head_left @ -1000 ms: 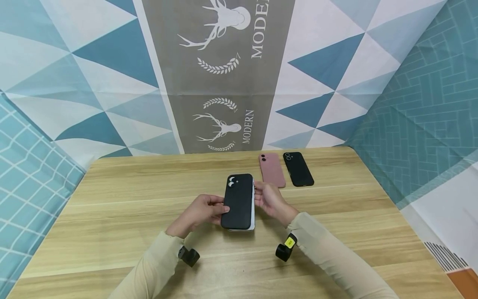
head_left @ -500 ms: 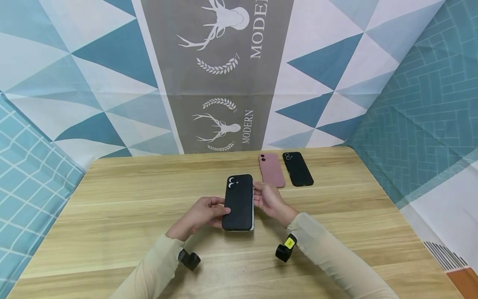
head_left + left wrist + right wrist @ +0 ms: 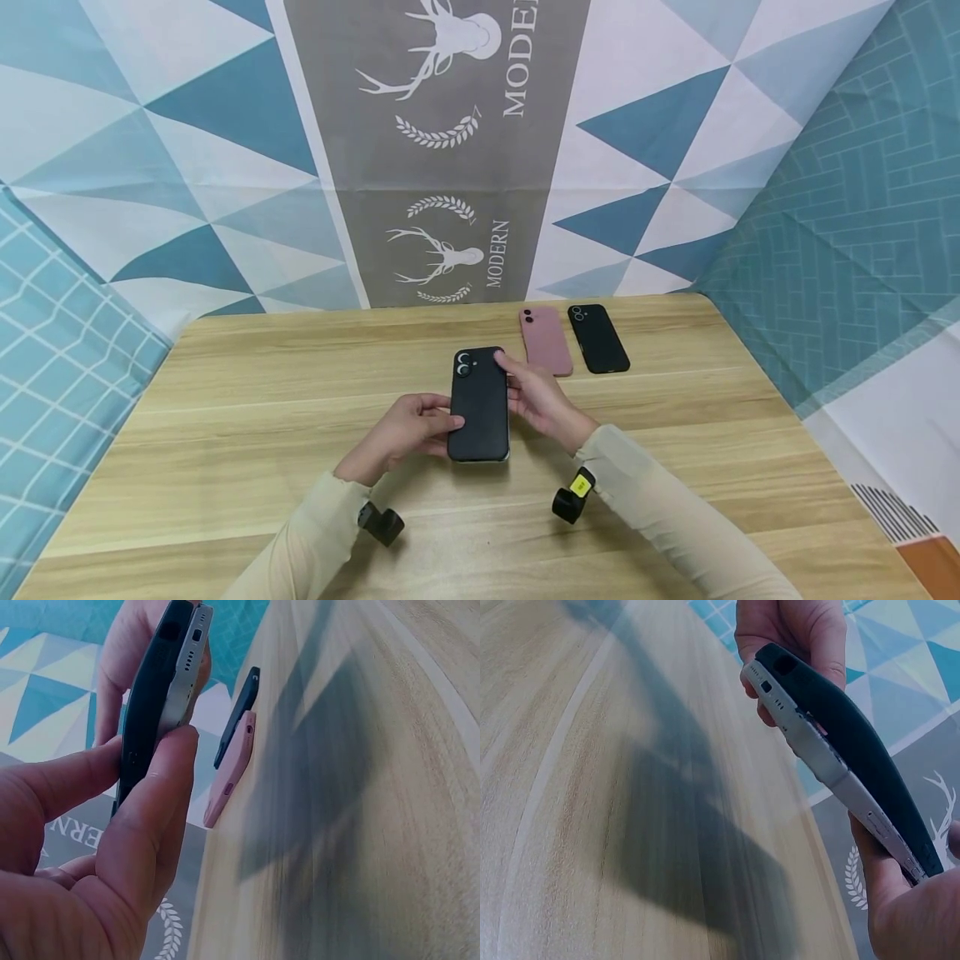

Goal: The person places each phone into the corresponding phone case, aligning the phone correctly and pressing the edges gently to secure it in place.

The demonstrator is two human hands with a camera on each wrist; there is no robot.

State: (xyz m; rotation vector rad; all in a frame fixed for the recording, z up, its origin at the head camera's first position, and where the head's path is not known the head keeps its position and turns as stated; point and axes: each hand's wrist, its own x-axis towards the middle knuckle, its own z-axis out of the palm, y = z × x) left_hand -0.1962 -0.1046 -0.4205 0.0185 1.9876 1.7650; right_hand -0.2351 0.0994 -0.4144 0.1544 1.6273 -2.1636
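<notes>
A black phone case [image 3: 478,417] with a camera cut-out lies over the back of a silver phone [image 3: 814,754], held above the table. In the right wrist view, a wedge-shaped gap separates case and phone along the near side; they meet at the far end. My left hand [image 3: 405,429] pinches both from the left edge, thumb on the case, fingers underneath. At the upper right corner, my right hand [image 3: 546,402] presses its thumb on the case, its fingers behind the phone. The phone's screen side is hidden in the head view.
On the wooden table [image 3: 262,467], a pink phone case [image 3: 547,342] and a black phone case or cased phone [image 3: 600,340] lie side by side at the back right. A patterned cloth backdrop [image 3: 442,150] rises behind the table.
My right thumb has moved from the phone's right edge onto the case's upper right corner. The case has shifted slightly right over the phone, so less white edge shows. The left hand keeps its grip.
</notes>
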